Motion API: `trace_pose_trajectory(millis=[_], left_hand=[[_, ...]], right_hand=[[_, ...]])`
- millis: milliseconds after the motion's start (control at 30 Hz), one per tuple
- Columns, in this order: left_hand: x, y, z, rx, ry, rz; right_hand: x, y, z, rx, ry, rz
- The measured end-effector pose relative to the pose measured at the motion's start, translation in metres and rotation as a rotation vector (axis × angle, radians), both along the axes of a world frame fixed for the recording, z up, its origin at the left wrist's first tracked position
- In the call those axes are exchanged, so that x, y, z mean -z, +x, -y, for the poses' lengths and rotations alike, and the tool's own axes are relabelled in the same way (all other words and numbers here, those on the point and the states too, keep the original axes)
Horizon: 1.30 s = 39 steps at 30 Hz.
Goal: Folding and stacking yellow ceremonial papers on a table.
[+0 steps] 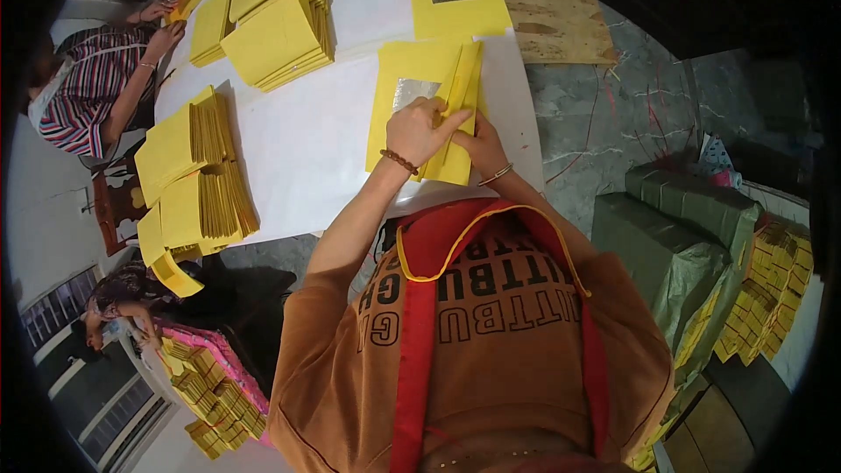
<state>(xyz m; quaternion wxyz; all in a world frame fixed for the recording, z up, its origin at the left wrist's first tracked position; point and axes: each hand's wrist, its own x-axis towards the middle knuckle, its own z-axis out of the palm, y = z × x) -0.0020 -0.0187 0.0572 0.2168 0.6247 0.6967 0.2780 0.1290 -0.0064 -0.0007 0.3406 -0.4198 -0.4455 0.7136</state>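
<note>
Head view: left hand and right hand hold folded yellow paper pointing toward twelve o'clock; best crease evenly.

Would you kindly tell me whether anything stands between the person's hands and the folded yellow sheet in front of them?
Nothing visible does: the left hand and right hand both touch the folded yellow sheet.

We see a white table carrying folded yellow stacks at upper left and centre left, yellow sheets at top centre and mid-frame.
</note>
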Motion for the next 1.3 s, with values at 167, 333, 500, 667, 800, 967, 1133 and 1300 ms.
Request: trace_pose_trajectory(millis=[167, 333, 500, 667, 800, 967, 1133, 1300], left_hand=[[0.008, 0.001, -0.007, -0.009, -0.108, -0.020], [0.018, -0.020, -0.007, -0.159, -0.060, 0.332], [0.009, -0.041, -0.002, -0.284, -0.028, 0.373], [0.004, -0.015, 0.000, -0.231, 0.012, 0.278], [0.015, 0.008, 0.002, -0.142, 0.009, 0.252], [0.021, 0.012, -0.001, -0.078, 0.191, 0.303], [0.029, -0.004, -0.001, 0.061, 0.140, 0.258], [0.043, -0.004, -0.003, -0.153, 0.085, 0.557]], right_hand=[[0.012, 0.000, -0.001, -0.016, 0.059, -0.032], [0.023, 0.007, -0.007, 0.093, -0.196, -0.183], [0.011, 0.009, -0.010, 0.106, -0.255, -0.227], [0.015, 0.006, -0.012, 0.108, -0.211, -0.194], [0.011, 0.003, -0.010, 0.050, -0.121, -0.164], [0.003, 0.000, -0.009, 0.122, -0.288, -0.244], [-0.005, -0.003, -0.004, 0.081, -0.286, -0.286], [-0.004, -0.006, -0.001, -0.062, -0.001, -0.103]])
